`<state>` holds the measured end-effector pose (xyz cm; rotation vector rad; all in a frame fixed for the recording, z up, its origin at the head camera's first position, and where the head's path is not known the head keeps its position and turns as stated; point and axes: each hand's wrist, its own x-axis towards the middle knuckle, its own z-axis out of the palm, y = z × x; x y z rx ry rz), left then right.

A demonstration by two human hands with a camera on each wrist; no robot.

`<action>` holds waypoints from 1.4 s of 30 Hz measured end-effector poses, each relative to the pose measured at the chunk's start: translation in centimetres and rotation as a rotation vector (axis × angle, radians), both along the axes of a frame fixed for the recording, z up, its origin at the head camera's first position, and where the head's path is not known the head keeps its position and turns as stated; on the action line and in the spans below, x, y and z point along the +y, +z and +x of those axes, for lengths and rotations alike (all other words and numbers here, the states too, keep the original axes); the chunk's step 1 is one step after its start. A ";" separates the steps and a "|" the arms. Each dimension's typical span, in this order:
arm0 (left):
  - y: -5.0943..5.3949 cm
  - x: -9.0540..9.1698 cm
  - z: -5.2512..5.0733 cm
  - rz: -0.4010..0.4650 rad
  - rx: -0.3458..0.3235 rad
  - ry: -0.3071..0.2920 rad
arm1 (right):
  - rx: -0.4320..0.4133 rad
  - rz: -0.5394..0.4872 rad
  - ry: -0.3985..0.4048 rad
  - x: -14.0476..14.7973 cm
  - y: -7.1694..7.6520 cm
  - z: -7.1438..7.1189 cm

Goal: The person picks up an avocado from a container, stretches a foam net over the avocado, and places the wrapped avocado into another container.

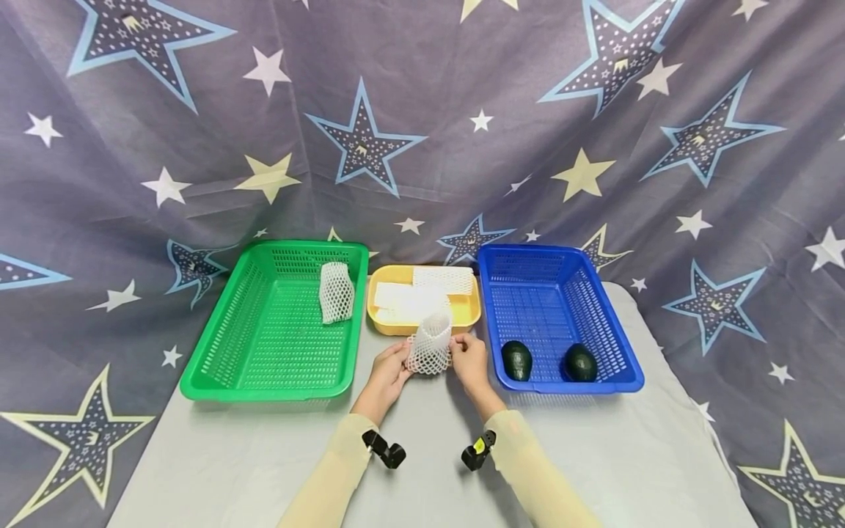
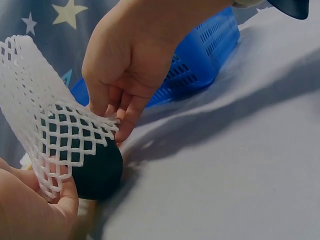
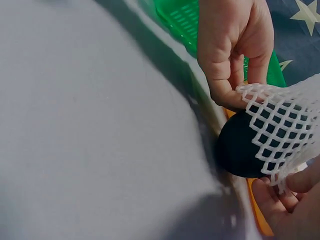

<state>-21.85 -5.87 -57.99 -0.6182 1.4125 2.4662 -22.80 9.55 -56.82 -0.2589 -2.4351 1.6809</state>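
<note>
A white foam net sleeve (image 1: 430, 350) is held between both hands, partly drawn over a dark, rounded fruit (image 2: 97, 172) that looks like an avocado. The fruit's bare end sticks out of the net's wide opening in both wrist views; in the head view the net hides it. My left hand (image 1: 388, 372) pinches the net's rim on the left, thumb and fingers on the mesh. On the opposite side, the fingers of my right hand (image 1: 470, 359) pinch the rim too. The net's narrower end points up and away, toward the yellow basket (image 1: 391, 328).
Foam nets (image 1: 444, 279) lie in the yellow basket. To the left, a green basket (image 1: 284, 352) contains a net-covered item (image 1: 337, 293). At right, a blue basket (image 1: 535, 308) holds two dark avocados (image 1: 516, 360). A star-patterned cloth (image 1: 409, 88) hangs behind the table (image 1: 422, 455).
</note>
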 end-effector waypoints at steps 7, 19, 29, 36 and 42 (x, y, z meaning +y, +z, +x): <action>-0.4 -0.5 0.6 -0.025 0.030 0.004 | -0.067 0.003 -0.003 0.0 -1.3 -0.1; -0.3 -1.2 0.1 -0.218 -0.021 -0.051 | -0.238 -0.381 0.033 0.1 -0.5 -0.1; -0.6 -1.8 0.0 -0.373 -0.040 -0.075 | -0.235 -0.318 0.017 0.0 -1.4 0.2; -0.6 -1.6 0.2 -0.534 0.008 -0.060 | -0.190 -0.184 0.000 0.0 -1.5 0.1; -0.7 -1.4 0.2 -0.608 0.027 -0.044 | -0.161 -0.116 -0.002 0.0 -2.2 0.0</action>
